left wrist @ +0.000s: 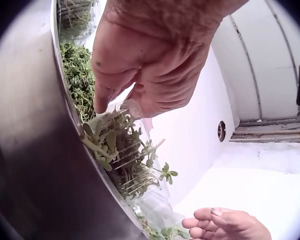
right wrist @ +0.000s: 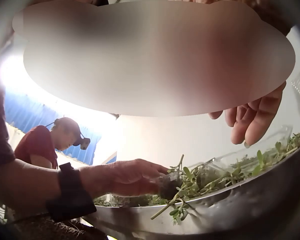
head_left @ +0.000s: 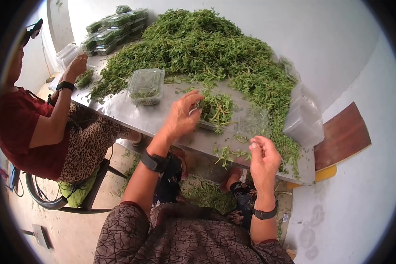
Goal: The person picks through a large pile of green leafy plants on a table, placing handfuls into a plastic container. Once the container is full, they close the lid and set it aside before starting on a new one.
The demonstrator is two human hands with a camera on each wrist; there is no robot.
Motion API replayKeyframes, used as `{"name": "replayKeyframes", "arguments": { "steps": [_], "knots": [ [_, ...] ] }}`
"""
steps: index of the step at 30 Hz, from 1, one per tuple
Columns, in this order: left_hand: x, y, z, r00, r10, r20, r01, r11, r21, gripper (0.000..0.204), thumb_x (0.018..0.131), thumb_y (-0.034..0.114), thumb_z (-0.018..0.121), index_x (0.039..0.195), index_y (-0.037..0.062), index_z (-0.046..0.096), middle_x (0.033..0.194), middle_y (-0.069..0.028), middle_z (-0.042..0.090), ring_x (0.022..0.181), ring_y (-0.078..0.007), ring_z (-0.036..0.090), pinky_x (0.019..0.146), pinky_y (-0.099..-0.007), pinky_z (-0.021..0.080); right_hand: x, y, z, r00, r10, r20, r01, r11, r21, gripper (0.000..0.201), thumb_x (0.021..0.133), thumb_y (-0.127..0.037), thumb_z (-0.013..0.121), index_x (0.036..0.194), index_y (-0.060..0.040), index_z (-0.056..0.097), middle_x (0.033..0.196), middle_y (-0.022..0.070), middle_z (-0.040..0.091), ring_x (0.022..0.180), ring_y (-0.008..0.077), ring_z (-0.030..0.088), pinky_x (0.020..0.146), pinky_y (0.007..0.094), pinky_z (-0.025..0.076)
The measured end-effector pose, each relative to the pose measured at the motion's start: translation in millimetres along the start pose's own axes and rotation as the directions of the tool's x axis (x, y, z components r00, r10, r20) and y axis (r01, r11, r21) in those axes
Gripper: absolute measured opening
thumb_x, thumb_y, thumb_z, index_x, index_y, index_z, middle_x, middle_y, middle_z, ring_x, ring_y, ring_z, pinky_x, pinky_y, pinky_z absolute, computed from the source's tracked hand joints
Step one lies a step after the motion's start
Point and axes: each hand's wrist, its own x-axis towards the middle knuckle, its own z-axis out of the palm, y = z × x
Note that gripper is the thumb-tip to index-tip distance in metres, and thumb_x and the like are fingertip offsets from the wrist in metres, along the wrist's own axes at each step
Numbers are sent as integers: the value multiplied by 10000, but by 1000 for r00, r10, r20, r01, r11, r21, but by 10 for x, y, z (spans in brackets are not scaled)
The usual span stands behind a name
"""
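Currently, the left hand (head_left: 182, 116) grips the box (head_left: 210, 126) of greens (head_left: 219, 108) at frame centre — the right hand (head_left: 265, 163), lower right, holds its grip open near the tabletop (head_left: 169, 94).

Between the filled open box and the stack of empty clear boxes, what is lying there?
In the head view, a clear plastic lid, then loose greens, lie between the filled box and the stack.
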Motion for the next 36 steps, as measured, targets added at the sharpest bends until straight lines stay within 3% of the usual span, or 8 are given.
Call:
{"name": "replayKeyframes", "arguments": {
  "steps": [1, 3, 6, 11, 13, 20, 28, 36],
  "knots": [
    [-21, -20, 16, 1000, -2, -4, 2, 1000, 0, 383, 802, 71, 608, 1180, 9, 600, 1340, -250, 522, 1132, -371, 585, 919, -383, 476, -6, 20, -22, 997, -46, -61, 43, 998, -46, 232, 875, -29, 615, 1094, 48, 612, 987, 167, 687, 883, 201, 663, 763, 309, 523],
    [-96, -60, 83, 911, 299, -283, -189, 915, 358, 355, 817, 51, 638, 1170, 27, 614, 1314, -228, 548, 1102, -359, 603, 917, -387, 484, -18, 32, -62, 992, -76, -99, 59, 984, -171, 236, 859, -29, 626, 1084, 40, 616, 963, 168, 681, 855, 221, 663, 739, 317, 522],
    [-275, 2, 142, 878, 288, -382, -196, 945, 261, 305, 802, 95, 682, 1094, 21, 637, 1266, -238, 555, 1114, -402, 566, 947, -436, 466, 0, 147, -111, 975, -149, -166, 76, 922, -379, 251, 831, -40, 646, 1072, 25, 623, 929, 171, 670, 808, 262, 657, 696, 341, 518],
    [-454, 204, 295, 917, 322, -237, -234, 913, 334, 320, 806, 126, 700, 1099, 17, 633, 1257, -222, 557, 1152, -396, 537, 967, -462, 445, 41, 156, -138, 944, -257, -207, 95, 813, -575, 288, 823, -80, 655, 1092, 20, 623, 937, 178, 662, 800, 298, 650, 685, 383, 513],
    [-447, 278, 371, 916, 367, -159, -281, 874, 396, 340, 801, 142, 706, 1109, 19, 631, 1250, -211, 559, 1177, -388, 514, 1012, -482, 410, 60, 85, -155, 975, -76, -207, -38, 868, -495, 336, 833, -112, 654, 1135, 28, 613, 937, 184, 662, 821, 298, 651, 716, 400, 512],
    [-400, 263, 557, 901, 412, -132, -315, 833, 455, 362, 796, 153, 708, 1123, 25, 619, 1151, -166, 610, 1150, -343, 539, 1094, -529, 318, 116, 330, -149, 965, -74, -253, -35, 915, -402, 389, 849, -131, 657, 1187, 48, 587, 963, 198, 669, 811, 283, 651, 730, 381, 514],
    [-341, 184, 520, 908, 390, -155, -316, 878, 359, 237, 774, 87, 700, 997, 59, 626, 968, -96, 651, 1046, -292, 591, 1114, -529, 295, 58, 136, -238, 970, 154, -186, -137, 985, 101, 294, 866, -34, 640, 1141, 42, 570, 868, 71, 638, 726, 91, 561, 659, 244, 464],
    [-307, 177, 383, 924, 370, -93, -318, 882, 347, 138, 789, 60, 666, 927, 48, 673, 859, -84, 674, 948, -267, 624, 1118, -522, 286, -185, -53, -255, 992, 71, -106, -57, 989, 135, 212, 866, -19, 639, 1070, 29, 604, 827, 35, 624, 707, 69, 546, 645, 227, 450]
  ]
}}
